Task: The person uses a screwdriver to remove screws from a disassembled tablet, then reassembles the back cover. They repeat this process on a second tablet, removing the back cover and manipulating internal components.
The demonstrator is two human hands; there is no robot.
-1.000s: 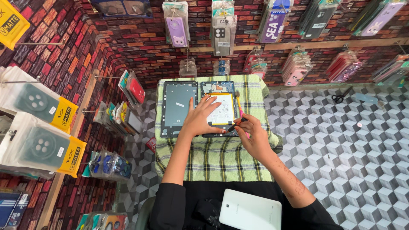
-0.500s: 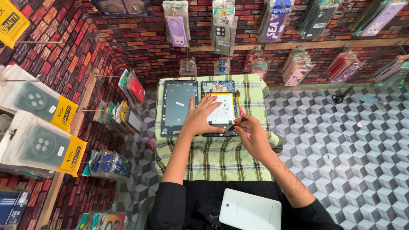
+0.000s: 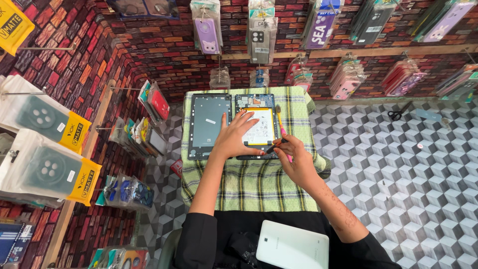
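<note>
Nothing had visibly shifted since the picture a second earlier: both hands and every part kept the same places on the green checked cloth [image 3: 249, 184] over the small counter. One opened tablet [image 3: 256, 127] lay at the far middle of that cloth, its inside showing a white battery with a yellow edge. The left hand [image 3: 234, 137] rested flat on the tablet's left part, fingers spread and gripping nothing. The right hand [image 3: 298, 162] sat at the tablet's near right corner, its fingers closed around one thin dark tool [image 3: 276, 147] whose tip touched the tablet's lower edge. One dark screen panel [image 3: 209, 124] lay just left of the tablet, touching it or nearly so. One pink brush [image 3: 281, 130] lay along the tablet's right side. One white back cover [image 3: 293, 247] rested on the person's lap, well nearer than the tablet. One pair of scissors [image 3: 400, 112] lay on the patterned surface far to the tablet's right.
</note>
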